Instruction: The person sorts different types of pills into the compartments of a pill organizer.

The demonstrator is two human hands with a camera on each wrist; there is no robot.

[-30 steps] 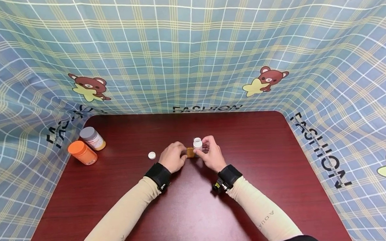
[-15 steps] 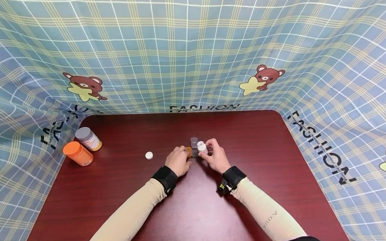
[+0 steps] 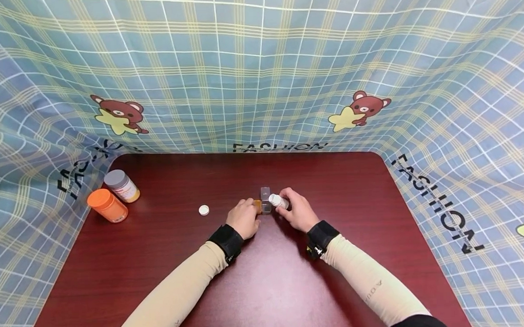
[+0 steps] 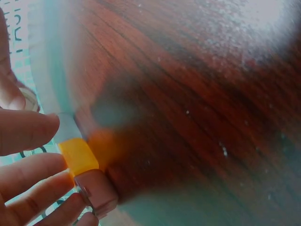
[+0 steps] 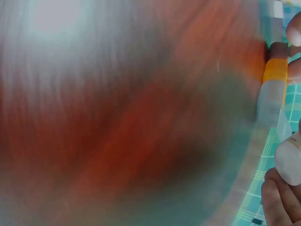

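A small pill box [image 3: 266,208] with clear, orange and brownish compartments sits on the table; the lid of its clear end compartment is flipped up toward the back. My left hand [image 3: 243,219] grips the box from the left, thumb and fingers along its sides in the left wrist view, where the orange compartment [image 4: 79,155] shows. A white bottle [image 3: 279,202] without its cap is held in my right hand [image 3: 300,211]. It tilts left, mouth beside and above the clear compartment. What the bottle contains is hidden. The white cap [image 3: 204,210] lies left of my left hand.
An orange jar [image 3: 107,206] and a grey-lidded jar [image 3: 122,185] stand at the table's left edge. A plaid curtain [image 3: 241,86] hangs behind and around the dark red table [image 3: 267,280].
The white bottle has gone from upright to tilted leftward in my right hand, which shifted slightly right. My left hand has moved right along the pill box, whose opened clear lid now shows.
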